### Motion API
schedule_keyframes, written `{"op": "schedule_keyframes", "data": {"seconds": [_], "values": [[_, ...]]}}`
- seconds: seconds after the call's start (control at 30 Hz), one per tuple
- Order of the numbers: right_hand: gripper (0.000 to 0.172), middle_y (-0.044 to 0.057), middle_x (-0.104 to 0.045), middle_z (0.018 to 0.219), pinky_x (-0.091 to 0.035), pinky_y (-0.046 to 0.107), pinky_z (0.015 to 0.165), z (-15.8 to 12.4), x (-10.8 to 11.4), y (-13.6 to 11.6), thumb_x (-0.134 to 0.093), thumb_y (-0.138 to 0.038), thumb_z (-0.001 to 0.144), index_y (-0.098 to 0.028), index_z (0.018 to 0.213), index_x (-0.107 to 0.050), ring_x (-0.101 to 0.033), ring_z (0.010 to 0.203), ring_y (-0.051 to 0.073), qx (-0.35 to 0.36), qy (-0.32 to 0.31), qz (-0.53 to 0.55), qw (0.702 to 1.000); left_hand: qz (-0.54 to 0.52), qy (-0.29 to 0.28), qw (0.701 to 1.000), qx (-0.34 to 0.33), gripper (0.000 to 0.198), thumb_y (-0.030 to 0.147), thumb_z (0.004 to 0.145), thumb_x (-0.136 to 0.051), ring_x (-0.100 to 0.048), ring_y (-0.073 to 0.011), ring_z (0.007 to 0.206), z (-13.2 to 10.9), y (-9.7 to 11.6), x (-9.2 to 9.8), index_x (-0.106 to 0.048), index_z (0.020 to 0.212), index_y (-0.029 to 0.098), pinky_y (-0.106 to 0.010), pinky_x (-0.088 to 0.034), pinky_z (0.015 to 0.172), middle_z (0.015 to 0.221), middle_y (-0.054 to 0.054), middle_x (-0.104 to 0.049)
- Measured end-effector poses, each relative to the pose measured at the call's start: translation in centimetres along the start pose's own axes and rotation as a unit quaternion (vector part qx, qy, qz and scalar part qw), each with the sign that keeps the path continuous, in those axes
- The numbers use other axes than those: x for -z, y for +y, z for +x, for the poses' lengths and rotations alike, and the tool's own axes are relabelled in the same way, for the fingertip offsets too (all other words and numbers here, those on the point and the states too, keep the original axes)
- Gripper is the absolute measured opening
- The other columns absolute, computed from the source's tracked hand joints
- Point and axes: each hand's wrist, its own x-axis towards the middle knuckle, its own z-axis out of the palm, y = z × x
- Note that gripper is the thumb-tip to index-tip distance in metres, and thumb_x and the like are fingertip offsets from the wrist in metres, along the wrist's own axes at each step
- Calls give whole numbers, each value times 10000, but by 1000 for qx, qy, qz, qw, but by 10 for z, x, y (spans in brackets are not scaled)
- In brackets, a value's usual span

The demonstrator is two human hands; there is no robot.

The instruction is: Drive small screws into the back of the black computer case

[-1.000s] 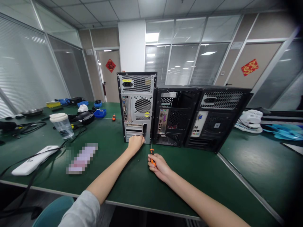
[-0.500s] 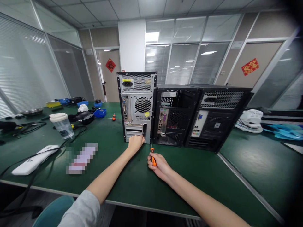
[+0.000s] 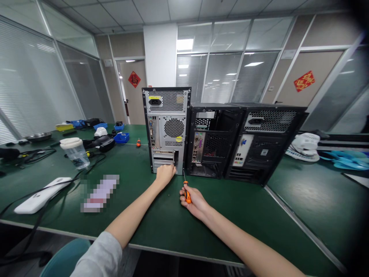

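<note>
A silver computer case (image 3: 167, 115) stands upright on the green table (image 3: 144, 215), rear panel facing me. My left hand (image 3: 165, 174) is closed against the bottom of that panel, fingers at the expansion slots near a black slot cover; what they pinch is hidden. My right hand (image 3: 192, 201) grips an orange-handled screwdriver (image 3: 186, 192), its thin shaft pointing up toward the lower right corner of the silver case. Two black cases (image 3: 219, 138) (image 3: 268, 142) stand to the right of the silver one.
On the left lie a lidded plastic cup (image 3: 75, 152), black cables (image 3: 43, 184), a white flat device (image 3: 40, 199), blue parts bins (image 3: 121, 137) and a small orange tool (image 3: 138, 143). White gear (image 3: 305, 148) sits at the right. A teal chair (image 3: 65, 257) is below the table edge.
My right hand has edged slightly up and forward with the screwdriver, bringing its tip closer to the silver case's lower corner. My left hand has stayed at the slots.
</note>
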Motion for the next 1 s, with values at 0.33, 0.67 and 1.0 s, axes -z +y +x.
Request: {"op": "schedule_keyframes", "data": {"seconds": [0.33, 0.67, 1.0], "values": [[167, -9, -541, 518, -228, 172, 346, 1, -1, -1, -506, -283, 799, -148, 715, -454, -427, 344, 66, -13, 13, -5, 1000, 1, 3, 1000, -5, 474, 410, 843, -222, -613, -207, 774, 0, -1, -1, -626, 852, 162, -309, -442, 700, 799, -109, -639], [188, -17, -559, 541, -234, 174, 342, -1, -1, -4, -490, -338, 807, -153, 781, -474, -442, 344, 72, -17, 14, -23, 1000, -2, 1, 1000, -5, 471, 408, 843, -221, -609, -200, 768, 0, -1, 0, -621, 840, 161, -302, -433, 698, 799, -108, -638], [241, -18, -558, 542, -225, 164, 339, 0, -1, -4, -517, -392, 783, -153, 788, -484, -440, 349, 69, -14, 2, -30, 999, -2, -8, 1000, -1, 477, 406, 845, -221, -607, -196, 802, 0, -1, 0, -626, 873, 157, -287, -435, 725, 825, -108, -635]]}}
